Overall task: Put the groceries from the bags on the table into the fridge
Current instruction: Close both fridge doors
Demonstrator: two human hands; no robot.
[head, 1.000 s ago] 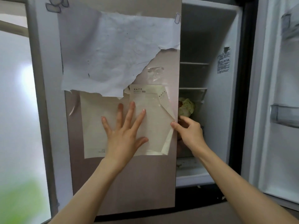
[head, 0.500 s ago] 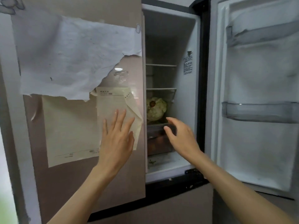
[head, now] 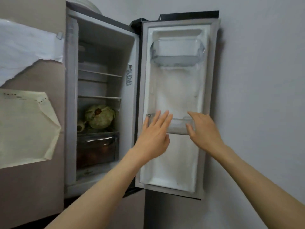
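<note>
Head view: left hand [head: 153, 134] now off papered left door, both hands spread, holding nothing, in front of clear plastic lower door bin [head: 180, 126] on open white fridge door [head: 178, 90]; right hand [head: 203, 129] at bin's right end. Green cabbage-like vegetable [head: 100, 119] sits on shelf left of hands. Bags, table out of view; fridge open, loading not started.

The fridge [head: 105, 52] stands with its right door [head: 178, 100] swung wide open against the wall; inside, a pale green cabbage [head: 99, 119] sits on the lowest shelf, above a clear crisper drawer [head: 97, 146]; upper shelves bare.
</note>
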